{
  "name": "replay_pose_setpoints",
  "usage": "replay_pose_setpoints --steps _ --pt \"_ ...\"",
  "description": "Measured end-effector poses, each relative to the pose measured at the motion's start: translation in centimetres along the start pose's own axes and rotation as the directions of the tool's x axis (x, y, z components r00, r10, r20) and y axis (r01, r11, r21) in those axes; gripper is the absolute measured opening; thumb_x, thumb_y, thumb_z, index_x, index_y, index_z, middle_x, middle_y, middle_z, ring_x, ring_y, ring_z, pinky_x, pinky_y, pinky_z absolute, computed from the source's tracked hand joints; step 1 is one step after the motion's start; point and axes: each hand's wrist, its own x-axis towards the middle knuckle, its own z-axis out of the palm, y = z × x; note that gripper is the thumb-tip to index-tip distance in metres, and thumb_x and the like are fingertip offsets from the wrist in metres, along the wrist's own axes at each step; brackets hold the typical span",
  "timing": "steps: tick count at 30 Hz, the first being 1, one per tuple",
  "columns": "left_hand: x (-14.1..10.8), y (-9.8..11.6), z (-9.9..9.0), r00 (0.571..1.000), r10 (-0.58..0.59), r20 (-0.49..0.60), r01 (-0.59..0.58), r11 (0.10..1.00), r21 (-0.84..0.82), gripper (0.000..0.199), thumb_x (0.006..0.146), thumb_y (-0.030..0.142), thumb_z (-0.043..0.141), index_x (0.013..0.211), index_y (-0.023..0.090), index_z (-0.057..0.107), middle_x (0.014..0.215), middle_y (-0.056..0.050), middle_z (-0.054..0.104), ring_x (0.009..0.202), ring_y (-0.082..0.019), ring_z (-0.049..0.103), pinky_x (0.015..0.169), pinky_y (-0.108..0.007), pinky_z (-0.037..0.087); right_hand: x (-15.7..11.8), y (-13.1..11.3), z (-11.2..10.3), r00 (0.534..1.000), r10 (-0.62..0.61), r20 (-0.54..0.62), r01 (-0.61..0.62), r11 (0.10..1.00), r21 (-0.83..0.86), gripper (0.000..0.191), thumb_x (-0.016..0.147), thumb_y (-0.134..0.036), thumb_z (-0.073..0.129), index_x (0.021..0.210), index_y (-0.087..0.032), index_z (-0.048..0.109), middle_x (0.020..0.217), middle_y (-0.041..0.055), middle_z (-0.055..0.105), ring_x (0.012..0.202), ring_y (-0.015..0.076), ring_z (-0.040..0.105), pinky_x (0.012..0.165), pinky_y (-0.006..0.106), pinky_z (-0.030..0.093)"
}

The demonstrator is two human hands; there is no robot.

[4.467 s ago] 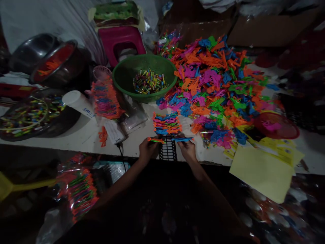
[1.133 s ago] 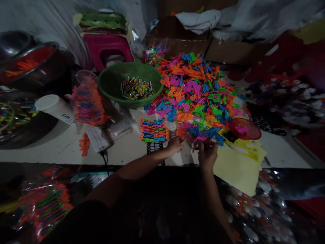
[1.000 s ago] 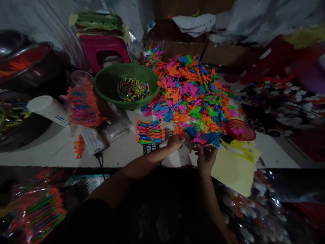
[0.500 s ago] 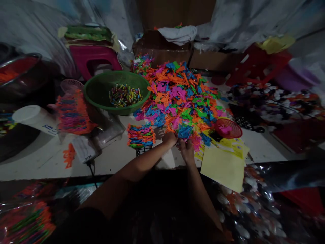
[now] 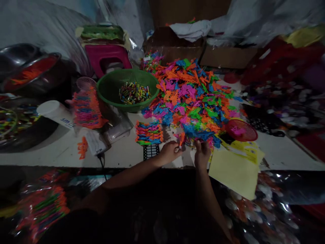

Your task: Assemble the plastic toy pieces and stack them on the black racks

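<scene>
Head view: left hand (image 5: 169, 153) has thumb and finger closed together, apparently pinching a small orange piece (image 5: 182, 138) at the near edge of the heap (image 5: 186, 93); right hand (image 5: 202, 155) has its fingers bent against the front of that heap, can't tell whether it grips anything. Step in hand looks like picking single pieces out of the heap. To do it well, I'd pinch one piece by its end, lift slowly and let the right hand hold back the neighbours, since thin parts like these probably hook on each other; worth checking that just one comes away. Keeping the left wrist clear of the row (image 5: 149, 133) seems wise too, as a knock could skew it. Looks: orange piece is bright, narrow, likely plastic, standing roughly upright above the fingertips, exact shape too blurred to call. Heap is a loose tangle of orange, pink, blue and green, lying every which way on the white table (image 5: 127, 156). Row is far neater, pieces packed flat side by side, colours mixed, just beyond the visible part of a black rack (image 5: 151, 151). Green tub (image 5: 108, 88) sits behind the row, yellow paper (image 5: 234, 173) right of the right hand.
</scene>
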Motion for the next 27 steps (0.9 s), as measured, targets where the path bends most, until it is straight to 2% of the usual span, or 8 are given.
replay_pose_setpoints --steps 2,4,6,8,10,15,20,27 --pt "-3.0 -1.3 -0.9 0.979 0.198 -0.047 -0.197 0.98 0.022 0.01 0.073 0.021 0.051 0.072 0.015 0.06 0.075 -0.005 0.06 0.071 -0.013 0.056 0.067 -0.022 0.045 -1.2 -0.6 0.1 0.999 0.019 0.025 -0.022 0.991 0.135 0.025 0.07 -0.041 0.059 0.073 -0.017 0.058 0.071 0.0004 0.061 0.07 0.0137 0.055 0.07 0.029 0.044" --pt "-6.0 -3.0 -2.0 0.952 0.284 -0.114 -0.281 0.959 0.04 0.01 0.074 0.021 0.052 0.078 0.016 0.059 0.078 -0.005 0.061 0.075 -0.014 0.057 0.068 -0.022 0.046 -2.7 -1.2 0.8 0.991 0.066 0.115 -0.09 0.972 0.217 0.022 0.067 -0.038 0.064 0.074 -0.018 0.063 0.072 0.001 0.064 0.071 0.0151 0.058 0.073 0.031 0.045" --pt "-8.5 -4.9 -3.0 0.94 0.263 -0.217 -0.252 0.965 0.076 0.01 0.075 0.022 0.052 0.081 0.017 0.059 0.079 -0.005 0.062 0.076 -0.014 0.058 0.067 -0.023 0.047 -4.3 -1.5 2.0 0.96 0.106 0.257 -0.165 0.962 0.218 0.019 0.064 -0.036 0.066 0.073 -0.019 0.066 0.073 0.0018 0.067 0.074 0.0171 0.06 0.076 0.034 0.046" --pt "-10.3 -6.7 -4.0 0.927 0.17 -0.333 -0.147 0.985 0.096 0.011 0.076 0.022 0.053 0.083 0.017 0.06 0.077 -0.005 0.063 0.073 -0.015 0.06 0.064 -0.024 0.048 -5.6 -1.5 3.8 0.914 0.12 0.387 -0.211 0.957 0.201 0.018 0.064 -0.036 0.066 0.072 -0.019 0.068 0.073 0.0024 0.068 0.076 0.0185 0.062 0.078 0.035 0.047" --pt "-11.4 -8.1 -4.9 0.911 0.07 -0.407 -0.051 0.997 0.056 0.014 0.076 0.023 0.053 0.086 0.017 0.06 0.08 -0.006 0.064 0.074 -0.015 0.061 0.064 -0.025 0.049 -6.7 -1.0 5.7 0.89 0.116 0.441 -0.224 0.954 0.201 0.02 0.064 -0.037 0.066 0.071 -0.019 0.068 0.073 0.0022 0.069 0.076 0.0185 0.062 0.077 0.035 0.048" --pt "-10.9 -10.5 -5.9 0.881 -0.091 -0.465 0.039 0.992 -0.119 0.018 0.077 0.025 0.053 0.09 0.017 0.062 0.089 -0.006 0.067 0.084 -0.017 0.062 0.074 -0.028 0.05 -7.7 0.4 8.7 0.887 0.116 0.447 -0.169 0.982 0.08 0.023 0.063 -0.042 0.066 0.066 -0.019 0.068 0.067 0.0008 0.068 0.066 0.0165 0.061 0.071 0.031 0.049" --pt "-9.4 -11.5 -5.4 0.879 -0.125 -0.46 0.057 0.985 -0.16 0.016 0.077 0.025 0.055 0.088 0.018 0.064 0.09 -0.006 0.067 0.085 -0.015 0.062 0.077 -0.028 0.05 -7.8 0.5 8.9 0.886 0.102 0.453 -0.104 0.994 -0.02 0.024 0.068 -0.043 0.061 0.068 -0.02 0.069 0.071 0.0009 0.07 0.069 0.0172 0.063 0.072 0.031 0.049" --pt "-9.8 -11.6 -4.6 0.845 -0.223 -0.487 0.143 0.97 -0.196 0.02 0.077 0.025 0.056 0.095 0.018 0.059 0.092 -0.005 0.067 0.084 -0.015 0.063 0.074 -0.026 0.051 -8.2 0.7 9.1 0.905 0.108 0.412 -0.075 0.993 -0.095 0.025 0.07 -0.042 0.057 0.067 -0.021 0.07 0.07 0.0016 0.07 0.071 0.0195 0.064 0.073 0.032 0.05"
